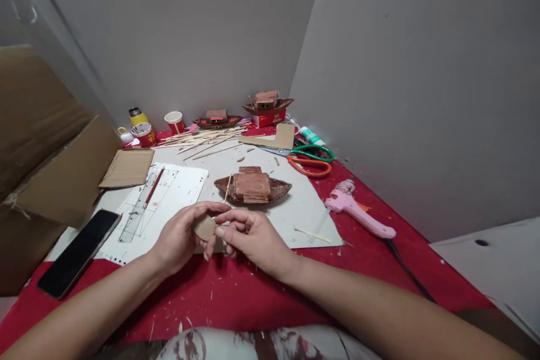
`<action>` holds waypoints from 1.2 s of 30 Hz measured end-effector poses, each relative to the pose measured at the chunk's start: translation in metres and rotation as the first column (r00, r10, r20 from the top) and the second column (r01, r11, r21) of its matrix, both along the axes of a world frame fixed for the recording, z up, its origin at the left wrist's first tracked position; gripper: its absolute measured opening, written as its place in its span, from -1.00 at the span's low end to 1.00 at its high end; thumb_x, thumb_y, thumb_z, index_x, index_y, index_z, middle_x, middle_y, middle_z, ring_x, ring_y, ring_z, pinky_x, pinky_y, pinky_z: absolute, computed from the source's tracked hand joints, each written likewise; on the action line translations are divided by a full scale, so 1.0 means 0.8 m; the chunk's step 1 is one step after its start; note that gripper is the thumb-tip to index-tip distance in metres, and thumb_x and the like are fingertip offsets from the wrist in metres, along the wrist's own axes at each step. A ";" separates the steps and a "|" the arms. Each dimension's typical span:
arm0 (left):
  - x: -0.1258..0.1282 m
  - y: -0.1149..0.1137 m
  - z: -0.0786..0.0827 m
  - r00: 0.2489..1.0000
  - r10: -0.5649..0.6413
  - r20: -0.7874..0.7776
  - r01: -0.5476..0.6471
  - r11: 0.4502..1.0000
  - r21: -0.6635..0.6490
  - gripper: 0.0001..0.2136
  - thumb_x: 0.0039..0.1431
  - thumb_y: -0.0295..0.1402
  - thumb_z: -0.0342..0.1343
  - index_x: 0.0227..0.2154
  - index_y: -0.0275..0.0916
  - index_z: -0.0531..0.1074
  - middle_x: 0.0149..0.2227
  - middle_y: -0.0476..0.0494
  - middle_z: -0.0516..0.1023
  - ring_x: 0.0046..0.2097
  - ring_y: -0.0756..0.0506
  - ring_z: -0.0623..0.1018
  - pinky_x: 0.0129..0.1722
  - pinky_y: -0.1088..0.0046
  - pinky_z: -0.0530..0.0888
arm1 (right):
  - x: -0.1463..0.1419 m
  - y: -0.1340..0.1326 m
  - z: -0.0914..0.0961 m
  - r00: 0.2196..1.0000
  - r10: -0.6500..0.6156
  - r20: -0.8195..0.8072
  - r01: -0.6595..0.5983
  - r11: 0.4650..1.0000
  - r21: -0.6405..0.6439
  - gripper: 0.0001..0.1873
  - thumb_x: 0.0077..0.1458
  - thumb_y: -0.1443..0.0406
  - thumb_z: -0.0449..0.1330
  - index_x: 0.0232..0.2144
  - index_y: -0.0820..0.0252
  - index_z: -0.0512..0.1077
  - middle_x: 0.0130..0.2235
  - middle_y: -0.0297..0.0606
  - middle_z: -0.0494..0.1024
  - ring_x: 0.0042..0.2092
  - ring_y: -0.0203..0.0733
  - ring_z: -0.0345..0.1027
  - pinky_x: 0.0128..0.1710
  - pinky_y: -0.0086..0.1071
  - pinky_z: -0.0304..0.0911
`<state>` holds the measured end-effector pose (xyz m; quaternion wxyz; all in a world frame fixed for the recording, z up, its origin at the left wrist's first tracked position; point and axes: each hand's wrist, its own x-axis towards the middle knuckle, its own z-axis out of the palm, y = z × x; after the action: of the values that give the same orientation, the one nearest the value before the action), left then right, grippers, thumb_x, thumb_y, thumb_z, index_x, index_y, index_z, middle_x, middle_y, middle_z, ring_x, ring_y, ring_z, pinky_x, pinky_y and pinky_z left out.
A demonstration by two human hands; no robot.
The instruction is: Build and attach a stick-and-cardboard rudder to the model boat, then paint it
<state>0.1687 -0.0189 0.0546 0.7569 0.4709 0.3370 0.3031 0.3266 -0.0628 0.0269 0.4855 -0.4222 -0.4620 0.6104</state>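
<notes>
A small tan cardboard piece [205, 228] with a rounded outline is between my hands, above the near edge of the white board. My left hand [179, 239] is closed around it from the left. From the right, my right hand [257, 239] pinches its edge between thumb and fingers. Just beyond my fingertips a brown model boat [252, 185] with a roofed cabin rests upright on the board. A thin pale stick [228, 187] rises between my fingers and the boat's left end; whether it is held or fixed to the boat I cannot tell.
Scissors [310, 160], a pink glue gun [358, 214] and its cord lie right. Thin wooden sticks [206, 140] and two more model boats [217, 118] are behind. Left are a drawing sheet [185, 180], a pencil [154, 187], a phone [80, 253] and a cardboard box [63, 169].
</notes>
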 end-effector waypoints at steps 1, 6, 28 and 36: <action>0.002 -0.001 -0.001 1.000 -0.010 -0.015 0.011 1.000 0.011 -0.68 0.24 -0.24 0.00 -0.11 -0.34 0.49 -0.49 -0.13 0.58 -0.62 -0.04 0.48 -0.63 0.50 0.40 | 0.000 0.000 0.001 1.000 0.006 -0.005 -0.006 1.000 -0.003 -0.64 -0.05 0.08 0.31 -0.31 0.24 0.44 -0.64 -0.44 0.44 -0.61 -0.36 0.26 -0.57 -0.47 0.17; 0.003 0.001 -0.003 0.988 -0.125 -0.094 0.131 0.989 0.069 -0.57 0.31 -0.06 -0.08 0.02 -0.28 0.40 -0.47 -0.13 0.59 -0.52 -0.08 0.53 -0.50 0.43 0.46 | 0.001 0.002 0.006 0.999 0.029 -0.033 -0.028 0.999 0.026 -0.70 0.02 0.08 0.23 -0.46 0.20 0.35 -0.61 -0.35 0.50 -0.60 -0.35 0.29 -0.57 -0.47 0.18; -0.015 0.003 -0.023 0.978 0.033 -0.204 -0.013 0.995 0.098 -0.67 0.12 -0.10 0.22 -0.54 -0.27 0.42 -0.61 -0.04 0.51 -0.58 0.01 0.46 -0.52 0.53 0.40 | 0.003 -0.002 -0.001 0.993 -0.015 0.121 0.009 0.999 0.045 -0.65 0.12 0.03 0.17 -0.50 0.17 0.33 -0.63 -0.42 0.39 -0.58 -0.37 0.23 -0.52 -0.47 0.19; -0.015 0.004 -0.027 0.992 0.063 -0.113 -0.051 0.993 0.110 -0.62 0.20 -0.07 0.12 -0.54 -0.29 0.44 -0.60 -0.08 0.53 -0.59 -0.01 0.47 -0.52 0.50 0.40 | 0.009 -0.001 0.003 0.988 -0.115 0.101 0.115 0.993 0.010 -0.58 0.07 -0.06 0.20 -0.50 0.16 0.31 -0.60 -0.39 0.44 -0.55 -0.34 0.30 -0.50 -0.46 0.25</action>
<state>0.1568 -0.0156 0.0331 0.7008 0.5176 0.3771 0.3142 0.3338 -0.0633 0.0290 0.4968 -0.4774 -0.4622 0.5582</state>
